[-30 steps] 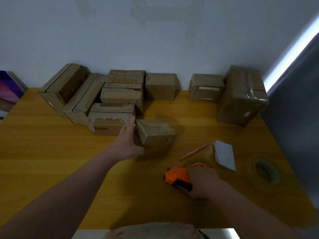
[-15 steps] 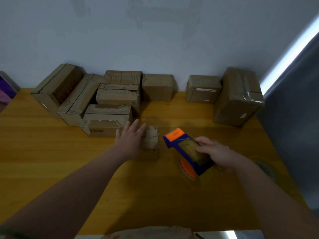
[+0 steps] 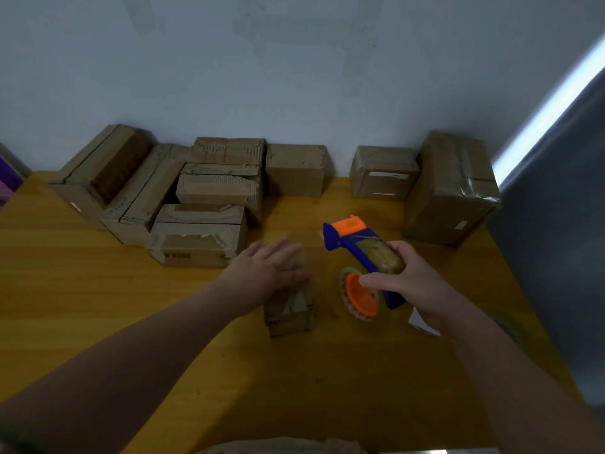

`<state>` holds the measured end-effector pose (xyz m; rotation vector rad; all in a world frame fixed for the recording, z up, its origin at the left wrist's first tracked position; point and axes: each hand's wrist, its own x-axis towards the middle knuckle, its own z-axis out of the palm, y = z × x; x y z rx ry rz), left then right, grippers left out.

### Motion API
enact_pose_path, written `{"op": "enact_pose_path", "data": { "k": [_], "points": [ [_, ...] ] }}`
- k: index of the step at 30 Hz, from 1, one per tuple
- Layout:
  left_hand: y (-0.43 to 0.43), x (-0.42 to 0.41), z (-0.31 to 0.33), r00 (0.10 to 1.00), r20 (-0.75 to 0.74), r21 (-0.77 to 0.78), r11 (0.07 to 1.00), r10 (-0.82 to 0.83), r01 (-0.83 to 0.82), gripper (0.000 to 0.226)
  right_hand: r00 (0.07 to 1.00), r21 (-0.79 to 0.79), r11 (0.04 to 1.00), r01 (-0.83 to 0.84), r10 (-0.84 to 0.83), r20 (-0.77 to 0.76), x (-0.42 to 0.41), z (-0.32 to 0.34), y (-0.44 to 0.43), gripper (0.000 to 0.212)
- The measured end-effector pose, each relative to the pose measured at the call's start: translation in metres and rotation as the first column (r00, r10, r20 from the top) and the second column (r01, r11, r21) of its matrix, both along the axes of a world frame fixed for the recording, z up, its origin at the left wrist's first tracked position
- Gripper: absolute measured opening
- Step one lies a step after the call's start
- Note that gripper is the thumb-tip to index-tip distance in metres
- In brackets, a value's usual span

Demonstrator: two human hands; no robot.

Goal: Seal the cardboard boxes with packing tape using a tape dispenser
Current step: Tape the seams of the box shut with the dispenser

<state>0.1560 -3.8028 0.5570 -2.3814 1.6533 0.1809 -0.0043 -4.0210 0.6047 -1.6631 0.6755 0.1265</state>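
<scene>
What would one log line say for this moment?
left hand: flat on small box | right hand: grips tape dispenser, right of box, not touching it | other boxes: along wall

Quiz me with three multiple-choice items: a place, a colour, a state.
1. Where is the blue-and-orange plastic tape dispenser? A on the floor; B held in the right hand; C in a drawer.
2. What colour is its roll hub? A green; B orange; C white.
3. What is the left hand doing? A hanging idle; B gripping the dispenser; C resting flat on the small brown cardboard box.
1 B: fingers curl round it. 2 B: the disc is orange. 3 C: straight fingers lie on its top.
</scene>
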Motion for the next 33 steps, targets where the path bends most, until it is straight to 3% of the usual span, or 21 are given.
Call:
{"op": "enact_pose_path", "data": {
  "k": [2,3,4,5,6,7,9,11,13,17,22,25,28,33],
  "points": [
    [-0.002,-0.006,0.01,0.955,-0.2,-0.215,0.942,0.217,-0.259,0.067,1.0,0.016,1.0,-0.002,0.002,0.003,0.001,0.001,0.001,0.096],
    [-0.006,-0.01,0.015,0.849,-0.422,-0.294,0.838,0.317,-0.459,0.062,1.0,0.03,1.0,-0.001,0.001,0.006,0.001,0.002,0.002,0.096],
    [-0.009,-0.015,0.022,0.674,-0.66,-0.29,0.715,0.332,-0.636,0.056,1.0,0.049,0.999,0.0,-0.001,0.013,0.002,0.003,0.003,0.094],
    [-0.013,-0.02,0.03,0.462,-0.837,-0.192,0.636,0.291,-0.748,0.051,1.0,0.077,0.997,0.004,-0.006,0.025,0.002,0.004,0.004,0.09],
    [-0.017,-0.026,0.034,0.29,-0.927,-0.081,0.629,0.237,-0.773,0.049,0.999,0.115,0.993,0.009,-0.013,0.038,0.003,0.005,0.005,0.089],
    [-0.022,-0.031,0.036,0.192,-0.96,-0.007,0.667,0.204,-0.745,0.049,0.998,0.162,0.987,0.018,-0.026,0.049,0.004,0.005,0.006,0.09],
    [-0.028,-0.038,0.035,0.06,-0.987,0.063,0.697,0.151,-0.714,0.045,0.995,0.262,0.964,0.04,-0.063,0.078,0.007,0.008,0.007,0.085],
    [-0.033,-0.04,0.038,-0.055,-0.991,0.123,0.646,0.123,-0.753,0.041,0.99,0.335,0.94,0.065,-0.102,0.096,0.009,0.013,0.009,0.084],
    [-0.034,-0.04,0.041,-0.049,-0.993,0.103,0.613,0.104,-0.784,0.039,0.989,0.322,0.944,0.079,-0.115,0.095,0.01,0.017,0.009,0.088],
    [-0.033,-0.041,0.046,-0.027,-0.995,0.081,0.599,0.098,-0.797,0.04,0.998,0.089,0.994,-0.057,0.054,0.037,0.011,0.025,0.007,0.095],
    [-0.035,-0.043,0.048,0.031,-0.993,0.042,0.604,0.11,-0.796,0.043,0.991,-0.069,0.99,-0.126,0.129,0.038,0.01,0.024,0.007,0.065],
    [-0.034,-0.046,0.043,0.017,-0.996,0.037,0.589,0.086,-0.808,0.04,0.99,-0.172,0.976,-0.136,0.142,0.022,0.009,0.023,0.01,0.063],
    [-0.029,-0.048,0.044,-0.062,-0.997,0.08,0.561,0.052,-0.824,0.037,0.987,-0.25,0.957,-0.15,0.158,0.012,0.005,0.021,0.015,0.069],
    [-0.019,-0.039,0.05,-0.347,-0.936,0.281,0.463,-0.062,-0.841,0.029,0.979,-0.226,0.963,-0.146,0.174,0.108,-0.003,0.019,0.016,0.073]
  ]
}}
